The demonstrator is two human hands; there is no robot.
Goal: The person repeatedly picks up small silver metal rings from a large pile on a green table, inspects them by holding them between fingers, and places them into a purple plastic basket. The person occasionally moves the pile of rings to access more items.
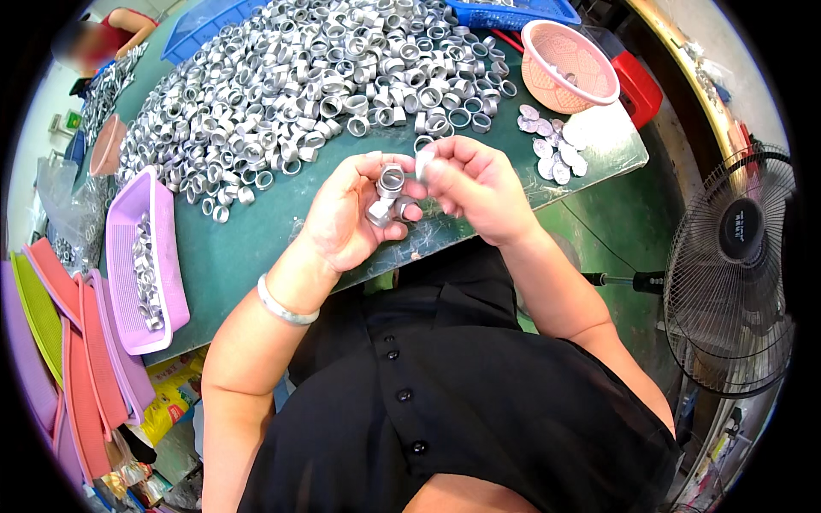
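Observation:
Palm up, my left hand (342, 214) cradles several short silver metal rings (391, 179) in its curled fingers, over the near edge of the green table. My right hand (487, 192) is close beside it and pinches one silver ring (422, 161) between thumb and fingers. The two hands nearly meet at the fingertips. Just beyond them spreads a large heap of similar metal rings (342, 68). One ring of the heap lies right behind my right fingertips, partly hidden by them.
A purple basket (175, 274) of metal pieces stands at the left, near stacked coloured baskets (81, 359). At the right are a pink basket (547, 77), several flat silver discs (560, 154) and a standing fan (727, 256). Another person (120, 34) sits far left.

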